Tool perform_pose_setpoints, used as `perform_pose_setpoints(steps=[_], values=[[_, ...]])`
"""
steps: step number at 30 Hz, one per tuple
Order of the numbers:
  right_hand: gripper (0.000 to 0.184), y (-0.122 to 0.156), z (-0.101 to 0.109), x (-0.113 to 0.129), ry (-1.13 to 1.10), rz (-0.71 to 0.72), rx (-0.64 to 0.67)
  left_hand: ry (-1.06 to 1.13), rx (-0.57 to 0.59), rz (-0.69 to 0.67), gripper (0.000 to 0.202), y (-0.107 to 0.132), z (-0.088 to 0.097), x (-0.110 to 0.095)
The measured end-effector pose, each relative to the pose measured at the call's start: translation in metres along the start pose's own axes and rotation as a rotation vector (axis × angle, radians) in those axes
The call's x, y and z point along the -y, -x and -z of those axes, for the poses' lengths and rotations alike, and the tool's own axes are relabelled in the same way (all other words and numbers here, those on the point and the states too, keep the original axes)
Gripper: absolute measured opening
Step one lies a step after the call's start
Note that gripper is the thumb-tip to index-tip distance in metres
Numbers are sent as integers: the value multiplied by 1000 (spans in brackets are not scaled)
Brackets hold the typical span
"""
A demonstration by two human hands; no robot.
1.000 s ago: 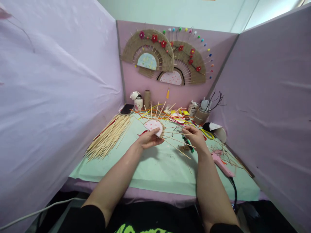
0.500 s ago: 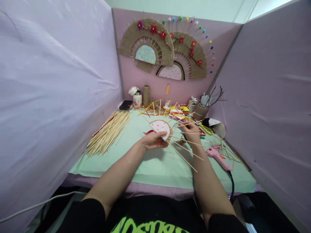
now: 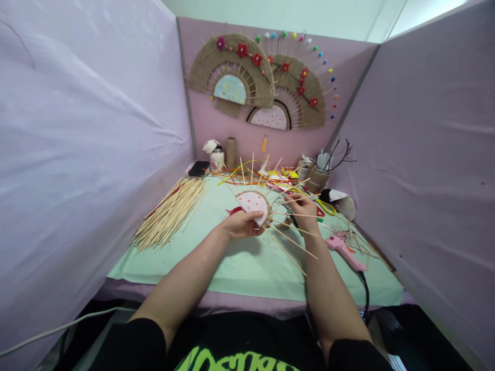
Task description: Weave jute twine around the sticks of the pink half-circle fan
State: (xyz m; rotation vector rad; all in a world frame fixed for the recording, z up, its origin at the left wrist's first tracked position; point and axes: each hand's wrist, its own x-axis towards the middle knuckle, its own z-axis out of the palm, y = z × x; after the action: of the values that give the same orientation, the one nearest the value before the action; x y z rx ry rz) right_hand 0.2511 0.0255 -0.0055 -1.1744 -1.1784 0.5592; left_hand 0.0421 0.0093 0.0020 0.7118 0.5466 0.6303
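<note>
My left hand (image 3: 244,224) is closed on the lower edge of a half-round fan piece (image 3: 252,202), thumb on its white, red-spotted face. Brown twine lines the curved rim, and several thin wooden sticks (image 3: 288,238) radiate from it. A red tassel (image 3: 233,211) shows behind the piece's left side. My right hand (image 3: 303,210) is to the right among the sticks, its thumb and fingertips pinched together. What they hold is too small to make out; one stick crosses in front of the fingers. Beneath lies a partly hidden dark item.
Loose sticks (image 3: 168,212) lie in a pile at left. A pink glue gun (image 3: 346,252) rests at right, its cord hanging off the edge. Coloured wires, a jar (image 3: 217,158), a phone (image 3: 198,168) and a pot of twigs (image 3: 318,178) stand behind. Finished fans (image 3: 235,46) hang on the back panel.
The view has shifted slightly. The fan piece has turned a little, its lower sticks swinging slightly left. Both hands keep their grip, with the right still pinched.
</note>
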Motion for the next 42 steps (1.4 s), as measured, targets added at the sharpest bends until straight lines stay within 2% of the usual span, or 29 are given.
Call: perform_pose_setpoints(steps=[6, 12, 17, 20, 23, 27, 33, 39, 42], values=[[27, 0, 1, -1, -40, -10, -3, -10, -19, -9, 21, -2, 0, 1], [29, 0, 5, 5, -97, -53, 48, 48, -136, -118, 15, -1, 4, -9], [35, -5, 18, 4, -308, -155, 159, 101, -168, -227, 7, 1, 12, -23], [34, -8, 26, 5, -417, -209, 191, 110, -256, -274, 5, 0, 14, -26], [31, -8, 30, 9, -470, -177, 177, 117, -317, -299, 6, -3, 14, -26], [27, -6, 30, 12, -463, -83, 172, 85, -335, -263, 7, -4, 14, -24], [28, -9, 28, 3, -394, -76, 112, 91, -227, -167, 7, -1, 18, -24], [21, -7, 16, -4, 5, 92, 106, 110, -129, -64, 14, 6, 16, -25], [22, -6, 3, -1, 96, 140, 51, 88, -78, -13, 14, 8, 14, -21]])
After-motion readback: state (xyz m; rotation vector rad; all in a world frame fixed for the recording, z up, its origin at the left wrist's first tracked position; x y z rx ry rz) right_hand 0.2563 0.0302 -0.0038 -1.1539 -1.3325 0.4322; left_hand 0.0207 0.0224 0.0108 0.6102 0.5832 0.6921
